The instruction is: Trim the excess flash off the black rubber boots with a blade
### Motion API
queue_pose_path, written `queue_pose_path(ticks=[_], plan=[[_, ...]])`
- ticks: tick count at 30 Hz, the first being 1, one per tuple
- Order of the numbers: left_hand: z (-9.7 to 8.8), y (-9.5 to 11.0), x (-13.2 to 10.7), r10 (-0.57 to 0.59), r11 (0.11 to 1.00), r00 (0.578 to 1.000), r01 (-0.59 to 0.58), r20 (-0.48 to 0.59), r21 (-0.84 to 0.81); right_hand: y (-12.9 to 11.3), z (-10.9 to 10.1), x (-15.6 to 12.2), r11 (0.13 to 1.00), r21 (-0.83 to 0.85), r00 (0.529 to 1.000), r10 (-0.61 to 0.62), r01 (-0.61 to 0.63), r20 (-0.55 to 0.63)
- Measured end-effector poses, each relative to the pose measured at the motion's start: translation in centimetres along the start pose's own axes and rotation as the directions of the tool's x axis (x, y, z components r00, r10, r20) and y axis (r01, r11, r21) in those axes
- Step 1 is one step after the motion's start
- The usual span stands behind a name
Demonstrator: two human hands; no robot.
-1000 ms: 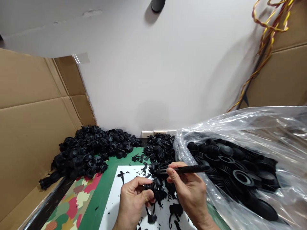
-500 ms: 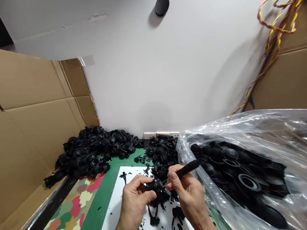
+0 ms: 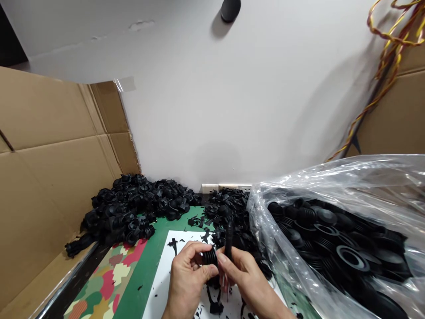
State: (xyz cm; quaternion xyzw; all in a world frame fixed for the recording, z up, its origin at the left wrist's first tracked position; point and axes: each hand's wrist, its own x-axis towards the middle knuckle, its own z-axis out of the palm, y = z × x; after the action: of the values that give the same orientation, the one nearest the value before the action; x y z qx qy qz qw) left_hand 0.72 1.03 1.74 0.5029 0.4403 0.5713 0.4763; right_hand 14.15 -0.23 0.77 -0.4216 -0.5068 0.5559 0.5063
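Note:
My left hand (image 3: 189,277) pinches a small black ribbed rubber bellows (image 3: 210,257) between thumb and fingers. Close against its right side, my right hand (image 3: 244,274) is closed around a slim black-handled tool (image 3: 229,235). The handle points up and away, and a thin shiny end shows below the fingers; its exact kind is unclear. Under both hands lies a white sheet (image 3: 159,274) strewn with black rubber scraps (image 3: 216,305). Whether the tool touches the bellows cannot be made out.
Black ribbed rubber parts (image 3: 133,204) are heaped at the left, and a scrap pile (image 3: 229,201) lies at the back. To the right, a clear plastic bag (image 3: 285,270) holds more bellows (image 3: 352,257). Cardboard (image 3: 59,177) borders the left; a power strip (image 3: 226,187) sits by the wall.
My right hand has turned the tool from slanting right to nearly upright, its shiny end now downward. My left hand still holds the bellows. The view has shifted slightly.

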Motion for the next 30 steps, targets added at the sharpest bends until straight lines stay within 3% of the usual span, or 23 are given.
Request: queue_pose_path(ticks=[7,30], plan=[[-0.4,0.3,0.3,-0.251,0.964,0.967,0.255,0.050,-0.071,-0.1,0.8,-0.2,0.999,0.011,0.997,-0.040,0.040,-0.063],[-0.3,1.0,0.2,-0.242,0.970,0.970,0.241,-0.026,-0.026,1.5,0.5,0.6,0.972,0.222,0.993,0.090,-0.072,-0.071]])
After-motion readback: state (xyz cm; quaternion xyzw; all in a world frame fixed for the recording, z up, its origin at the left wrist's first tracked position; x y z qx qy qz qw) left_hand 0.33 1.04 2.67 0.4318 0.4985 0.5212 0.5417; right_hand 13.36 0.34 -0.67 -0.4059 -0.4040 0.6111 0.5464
